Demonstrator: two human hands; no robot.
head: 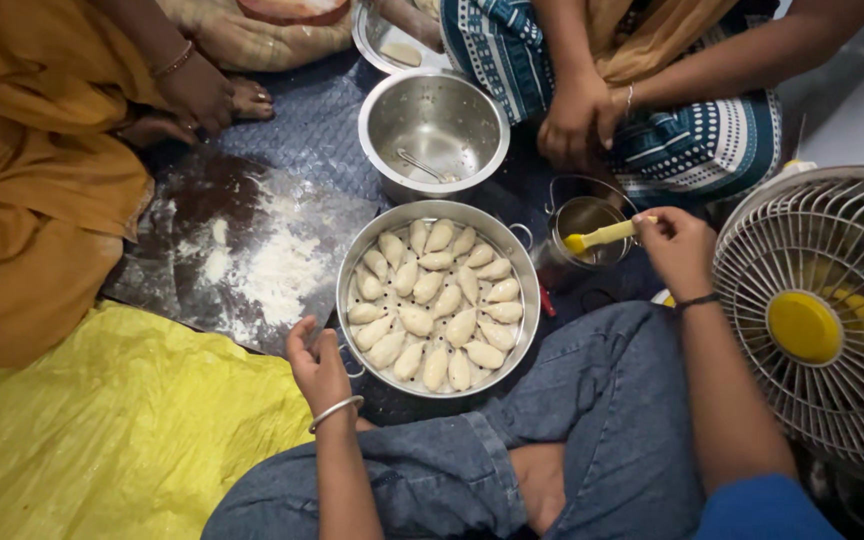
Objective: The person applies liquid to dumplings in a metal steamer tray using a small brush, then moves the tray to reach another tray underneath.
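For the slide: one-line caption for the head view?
Left hand steadies steamer tray of dumplings; right hand holds yellow brush over small pot.

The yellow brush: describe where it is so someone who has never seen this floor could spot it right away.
Start at the big round steamer tray full of pale dumplings in the middle. Just to its right stands a small steel pot. The yellow brush lies across that pot's mouth, pinched by the right hand; it is the only slim yellow tool, unlike the fan's round yellow hub.

Left hand (pixel 318 368) on the dumpling-filled steamer tray (pixel 524 262), right hand (pixel 679 248) with yellow brush (pixel 602 236) over small pot (pixel 586 216).
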